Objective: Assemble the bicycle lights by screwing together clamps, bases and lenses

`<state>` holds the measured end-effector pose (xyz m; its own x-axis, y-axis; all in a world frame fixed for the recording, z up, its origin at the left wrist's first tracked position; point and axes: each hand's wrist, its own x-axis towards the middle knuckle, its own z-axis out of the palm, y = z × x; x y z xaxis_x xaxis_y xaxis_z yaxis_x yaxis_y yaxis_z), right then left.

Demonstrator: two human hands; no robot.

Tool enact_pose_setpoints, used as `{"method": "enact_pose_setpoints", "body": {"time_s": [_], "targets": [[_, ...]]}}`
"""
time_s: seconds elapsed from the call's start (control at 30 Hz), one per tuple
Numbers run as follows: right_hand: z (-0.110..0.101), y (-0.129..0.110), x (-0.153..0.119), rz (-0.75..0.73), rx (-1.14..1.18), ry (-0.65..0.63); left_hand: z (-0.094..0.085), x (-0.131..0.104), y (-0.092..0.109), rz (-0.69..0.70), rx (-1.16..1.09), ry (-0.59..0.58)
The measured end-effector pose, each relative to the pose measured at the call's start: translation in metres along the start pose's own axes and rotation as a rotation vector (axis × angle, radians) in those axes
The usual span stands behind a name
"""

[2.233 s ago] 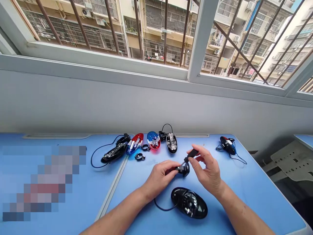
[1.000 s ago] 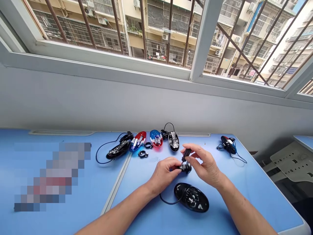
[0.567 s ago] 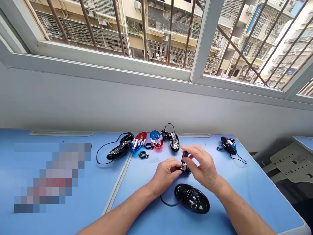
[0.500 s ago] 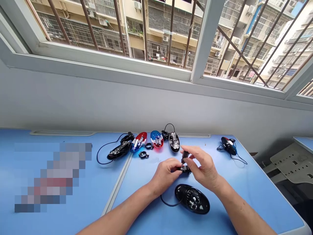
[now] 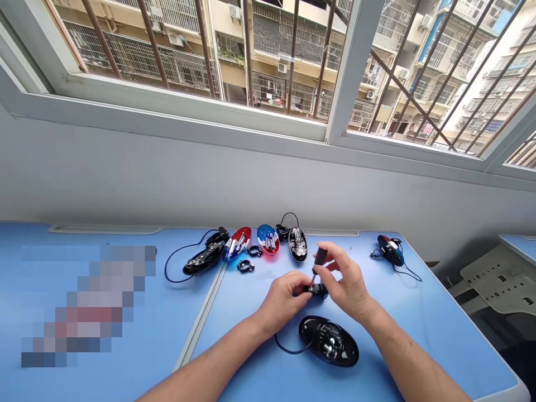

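Observation:
My right hand point(image 5: 345, 287) pinches the black handle of a small screwdriver point(image 5: 320, 258), which leans with its metal shaft pointing down. The tip meets a small black part point(image 5: 321, 290) on the blue table, where a shiny spot shows. My left hand point(image 5: 281, 301) grips the left side of that part, its fingertips closed on it and partly hiding it. A glossy black oval housing point(image 5: 309, 328) with a round, ribbed middle lies just below, between my forearms. From its left side runs a thin black cable point(image 5: 291, 352) towards my left hand.
Along the table's back lie two red-and-blue oval shells point(image 5: 237, 244) with batteries, a black oval shell point(image 5: 298, 244), two black ring clamps point(image 5: 245, 266) and a cabled black housing point(image 5: 205, 258). Another cabled unit point(image 5: 391, 249) is at the right edge. A seam point(image 5: 203, 315) crosses the table.
My right hand has shifted slightly on the screwdriver, and more of its handle and shaft shows. The handle tilts further right. My left hand stays on the black part.

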<state>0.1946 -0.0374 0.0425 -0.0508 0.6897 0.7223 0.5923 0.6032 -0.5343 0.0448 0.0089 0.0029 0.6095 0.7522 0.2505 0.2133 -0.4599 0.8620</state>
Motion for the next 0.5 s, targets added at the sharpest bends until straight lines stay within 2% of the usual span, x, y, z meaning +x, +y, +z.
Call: {"method": "enact_pose_setpoints", "body": {"time_s": [0.17, 0.33, 0.5], "targets": [[-0.0032, 0.0091, -0.0034, 0.053, -0.006, 0.016, -0.0007, 0.0001, -0.0026, -0.022, -0.007, -0.046], [-0.0012, 0.0101, -0.0041, 0.044, 0.007, 0.004, 0.0021, -0.0016, -0.0032, 0.003, 0.158, -0.05], [-0.0006, 0.0107, -0.0054, 0.055, 0.002, -0.008, 0.006, 0.0, 0.0008, -0.046, 0.225, -0.032]]}}
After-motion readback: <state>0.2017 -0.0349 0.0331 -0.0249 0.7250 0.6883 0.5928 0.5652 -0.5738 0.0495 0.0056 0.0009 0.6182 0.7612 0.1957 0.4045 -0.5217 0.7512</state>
